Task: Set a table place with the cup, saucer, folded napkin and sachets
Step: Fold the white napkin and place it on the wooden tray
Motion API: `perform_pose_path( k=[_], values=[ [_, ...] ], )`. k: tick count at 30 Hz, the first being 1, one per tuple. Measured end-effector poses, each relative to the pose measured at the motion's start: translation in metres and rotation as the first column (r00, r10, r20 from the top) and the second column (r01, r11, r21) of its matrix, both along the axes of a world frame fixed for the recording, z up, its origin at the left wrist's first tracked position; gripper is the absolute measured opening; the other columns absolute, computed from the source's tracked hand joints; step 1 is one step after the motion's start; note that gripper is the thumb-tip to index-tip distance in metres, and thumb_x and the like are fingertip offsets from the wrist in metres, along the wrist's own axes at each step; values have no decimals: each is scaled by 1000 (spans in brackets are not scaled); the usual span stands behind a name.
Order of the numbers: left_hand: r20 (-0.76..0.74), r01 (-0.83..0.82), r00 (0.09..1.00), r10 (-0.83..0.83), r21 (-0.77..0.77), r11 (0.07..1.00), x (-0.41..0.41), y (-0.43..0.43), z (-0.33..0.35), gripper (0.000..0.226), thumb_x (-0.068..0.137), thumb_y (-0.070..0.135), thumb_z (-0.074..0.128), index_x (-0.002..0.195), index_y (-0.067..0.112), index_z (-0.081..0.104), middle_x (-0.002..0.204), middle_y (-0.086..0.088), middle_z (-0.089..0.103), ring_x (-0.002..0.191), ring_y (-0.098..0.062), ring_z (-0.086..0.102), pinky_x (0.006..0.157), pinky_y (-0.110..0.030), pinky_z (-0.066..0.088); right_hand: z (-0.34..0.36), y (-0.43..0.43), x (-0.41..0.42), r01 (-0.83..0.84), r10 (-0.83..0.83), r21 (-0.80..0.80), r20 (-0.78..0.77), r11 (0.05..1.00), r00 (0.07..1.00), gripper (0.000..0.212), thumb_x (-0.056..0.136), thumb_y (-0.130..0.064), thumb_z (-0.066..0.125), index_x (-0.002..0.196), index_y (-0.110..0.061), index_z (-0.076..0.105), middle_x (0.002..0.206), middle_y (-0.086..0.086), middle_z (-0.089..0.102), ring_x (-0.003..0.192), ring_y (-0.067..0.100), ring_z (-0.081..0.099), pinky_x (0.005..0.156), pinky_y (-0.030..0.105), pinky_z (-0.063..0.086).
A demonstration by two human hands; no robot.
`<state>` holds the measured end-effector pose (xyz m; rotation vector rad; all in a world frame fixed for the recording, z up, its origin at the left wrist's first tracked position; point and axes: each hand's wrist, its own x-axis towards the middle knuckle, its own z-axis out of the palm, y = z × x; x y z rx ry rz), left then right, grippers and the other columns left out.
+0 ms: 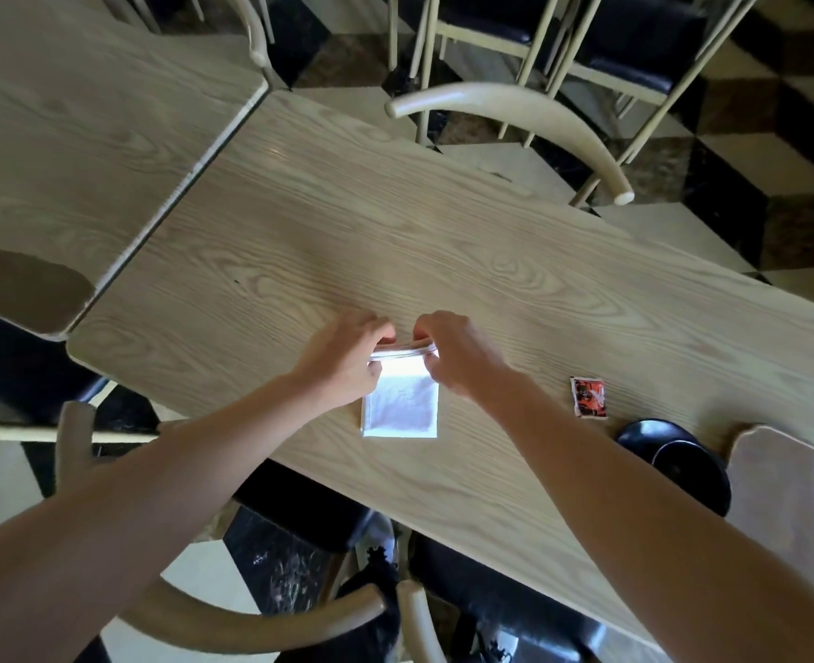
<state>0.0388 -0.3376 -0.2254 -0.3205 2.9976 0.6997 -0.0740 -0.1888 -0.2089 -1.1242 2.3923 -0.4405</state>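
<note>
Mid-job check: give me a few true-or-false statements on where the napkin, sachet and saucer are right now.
1. Both the left hand and the right hand pinch the far edge of the napkin. True.
2. The sachet lies on the napkin. False: it lies on the bare table, apart, to the napkin's right.
3. The saucer stands left of the napkin. False: it stands far right, near the table's near edge.
4. The sachet is red and black. True.

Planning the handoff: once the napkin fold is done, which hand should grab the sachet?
Probably the right hand: the red sachet lies right of the napkin; the left hand would cross over.
</note>
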Motion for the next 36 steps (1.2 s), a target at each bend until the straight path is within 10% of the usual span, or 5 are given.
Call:
perform_pose_path(
  k=[19,26,31,36],
  values=[
    [67,131,991,-119,-209,969,69,59,-48,31,84,38,46,86,15,66,92,-3,64,85,-30,57,71,-41,55,-56,77,92,-72,74,126,-12,989,997,38,91,-35,58,126,-17,57,139,0,51,125,28,44,98,41,42],
    [57,104,994,-94,-208,973,35,57,-61,54,93,31,39,139,3,45,146,-18,45,137,-36,41,107,-45,41,-50,39,77,174,-168,-4,-286,985,943,27,90,-28,44,98,-16,67,102,4,70,104,30,56,91,44,39],
    [135,126,986,-101,-189,974,44,61,-94,75,94,47,39,153,6,14,162,-15,13,151,-29,9,122,-46,16,-63,5,97,268,-269,-63,-5,961,963,61,99,-40,29,149,-5,27,157,13,27,150,26,10,122,42,11],
    [165,113,983,-79,-205,972,44,61,-106,76,94,57,21,154,18,-7,163,-10,-1,151,-25,-3,123,-45,13,-87,7,114,127,-123,49,-78,991,989,78,97,-58,14,153,-7,-4,163,10,-10,148,19,-18,122,38,-7]
  ],
)
